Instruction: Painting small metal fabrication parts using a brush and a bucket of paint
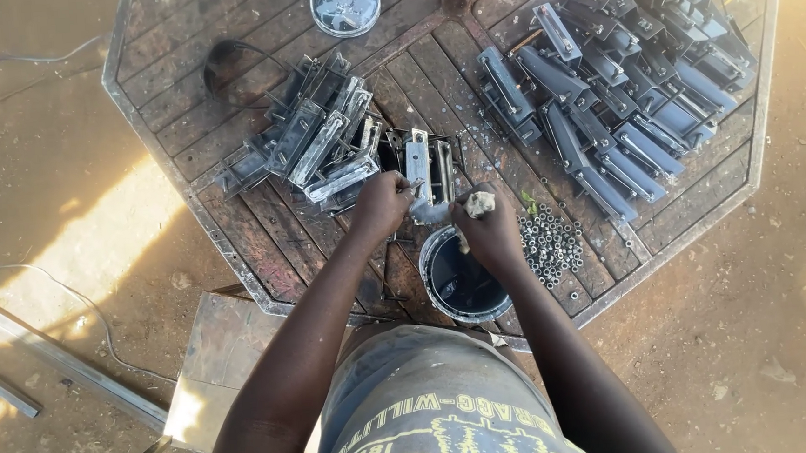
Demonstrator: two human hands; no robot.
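My left hand grips a grey metal bracket standing upright on the wooden table. Beside it, my right hand is closed around a small pale wad or sponge pressed near the bracket's lower edge. Directly below my right hand sits an open round tin holding dark liquid.
A heap of unpainted metal brackets lies left of the hands. Rows of dark painted brackets fill the right of the table. Several small nuts lie right of the tin. A round lid sits at the far edge. A metal sheet lies on the sandy ground.
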